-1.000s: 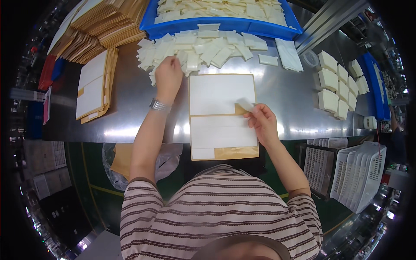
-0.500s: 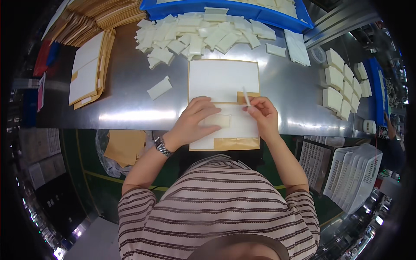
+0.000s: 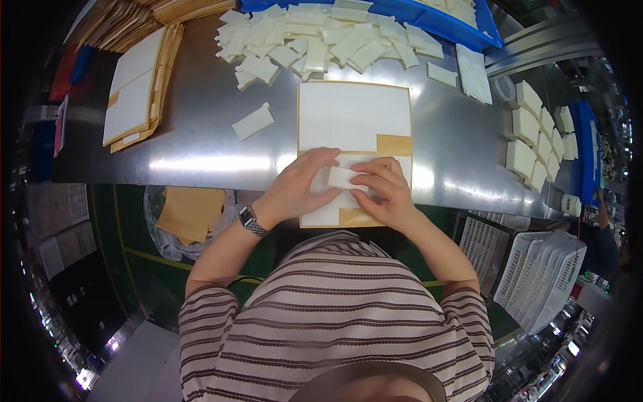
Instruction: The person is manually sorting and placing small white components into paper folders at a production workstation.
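A small flat white rectangular piece (image 3: pixel 341 178) lies between my hands, above a brown-edged board with white panels (image 3: pixel 353 114). My left hand (image 3: pixel 301 184) is closed around its left end, thumb on the near side and fingers on the far side. My right hand (image 3: pixel 387 193) pinches the right end with bent fingers. Whether one piece or two stacked ones are between the fingers, I cannot tell. The board overhangs the table's near edge. A single cream-white piece (image 3: pixel 253 121) lies left of the board, and a large heap of similar pieces (image 3: pixel 328 40) lies beyond it.
Brown boards with white panels (image 3: pixel 134 90) are stacked on the metal table (image 3: pixel 201 144) at left. Neat white stacks (image 3: pixel 526 134) stand at right, beside a folded white bag (image 3: pixel 473 74). A blue tray (image 3: pixel 388 8) sits at the back. White crates (image 3: pixel 536 278) stand below right.
My right hand has moved left and inward, bringing the thin white piece it held upright to the piece by my left hand. My left hand stays nearly in place. The whole view has shifted slightly.
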`<state>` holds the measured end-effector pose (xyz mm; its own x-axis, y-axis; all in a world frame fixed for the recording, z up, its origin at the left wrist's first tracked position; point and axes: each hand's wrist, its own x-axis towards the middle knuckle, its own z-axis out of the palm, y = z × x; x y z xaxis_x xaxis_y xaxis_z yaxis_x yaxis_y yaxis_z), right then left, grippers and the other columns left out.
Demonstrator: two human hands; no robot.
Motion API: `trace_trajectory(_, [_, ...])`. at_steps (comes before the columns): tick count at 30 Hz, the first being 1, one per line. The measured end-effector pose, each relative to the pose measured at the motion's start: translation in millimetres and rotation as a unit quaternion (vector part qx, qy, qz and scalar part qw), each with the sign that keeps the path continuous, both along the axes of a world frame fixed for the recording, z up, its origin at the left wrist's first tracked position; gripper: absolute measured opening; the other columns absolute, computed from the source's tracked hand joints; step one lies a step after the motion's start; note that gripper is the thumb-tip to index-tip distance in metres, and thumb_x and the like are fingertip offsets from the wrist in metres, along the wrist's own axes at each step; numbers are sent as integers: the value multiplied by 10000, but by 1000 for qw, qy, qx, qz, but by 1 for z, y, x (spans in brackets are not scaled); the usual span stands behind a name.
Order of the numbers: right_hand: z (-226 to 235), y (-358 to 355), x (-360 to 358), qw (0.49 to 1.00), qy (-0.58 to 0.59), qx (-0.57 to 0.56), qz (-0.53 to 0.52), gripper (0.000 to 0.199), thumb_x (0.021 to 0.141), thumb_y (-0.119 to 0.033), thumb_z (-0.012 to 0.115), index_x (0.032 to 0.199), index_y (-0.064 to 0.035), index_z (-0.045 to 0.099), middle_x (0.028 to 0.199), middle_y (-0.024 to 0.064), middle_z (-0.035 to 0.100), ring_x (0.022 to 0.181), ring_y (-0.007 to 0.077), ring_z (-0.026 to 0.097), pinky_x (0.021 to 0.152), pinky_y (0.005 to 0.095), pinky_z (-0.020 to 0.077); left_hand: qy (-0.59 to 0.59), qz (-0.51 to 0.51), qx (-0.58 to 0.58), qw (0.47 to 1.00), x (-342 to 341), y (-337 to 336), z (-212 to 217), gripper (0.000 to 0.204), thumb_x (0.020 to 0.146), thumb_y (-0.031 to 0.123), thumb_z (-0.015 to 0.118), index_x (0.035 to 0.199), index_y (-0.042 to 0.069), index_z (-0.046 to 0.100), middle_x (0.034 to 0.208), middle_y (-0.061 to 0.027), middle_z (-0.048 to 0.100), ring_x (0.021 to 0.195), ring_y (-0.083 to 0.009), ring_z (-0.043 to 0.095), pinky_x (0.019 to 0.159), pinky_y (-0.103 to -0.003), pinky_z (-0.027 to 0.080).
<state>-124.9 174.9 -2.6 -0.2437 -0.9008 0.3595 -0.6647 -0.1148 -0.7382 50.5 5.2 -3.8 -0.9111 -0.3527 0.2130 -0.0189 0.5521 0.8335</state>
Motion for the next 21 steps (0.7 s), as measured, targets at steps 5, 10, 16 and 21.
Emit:
trace_trajectory(5, [0, -4, 1, 1000, 16, 5, 9, 238, 762, -50, 821, 985, -90, 748, 1181, 33, 714, 1008, 248, 603, 896, 355, 445, 12, -7, -7, 1000, -1, -2, -2, 691, 795, 98, 825, 1414, 74, 519, 1203, -122, 690, 1172, -326, 644, 1012, -405, 528])
trace_trajectory(10, [-1, -5, 1, 999, 32, 0, 9, 252, 757, -51, 829, 994, -91, 753, 1182, 31, 711, 1000, 244, 600, 895, 362, 440, 11, -4, 2, 1000, -1, -2, -2, 691, 795, 98, 826, 1414, 82, 520, 1197, -118, 695, 1171, -328, 645, 1011, -405, 529])
trace_trajectory(16, [-4, -4, 1, 999, 46, -1, 16, 260, 761, -62, 827, 1010, -94, 755, 1190, 28, 709, 1005, 243, 597, 895, 360, 432, 12, -9, 1, 1000, -2, -3, -1, 686, 802, 99, 823, 1416, 85, 519, 1193, -123, 698, 1177, -333, 643, 1015, -409, 528])
trace_trajectory(21, [-7, -5, 1, 998, 58, -1, 19, 258, 766, -73, 828, 1013, -95, 757, 1195, 28, 709, 1015, 245, 594, 901, 365, 432, 8, -11, 3, 1000, 0, -4, 0, 677, 811, 92, 813, 1419, 82, 517, 1207, -128, 695, 1181, -337, 640, 1022, -413, 523])
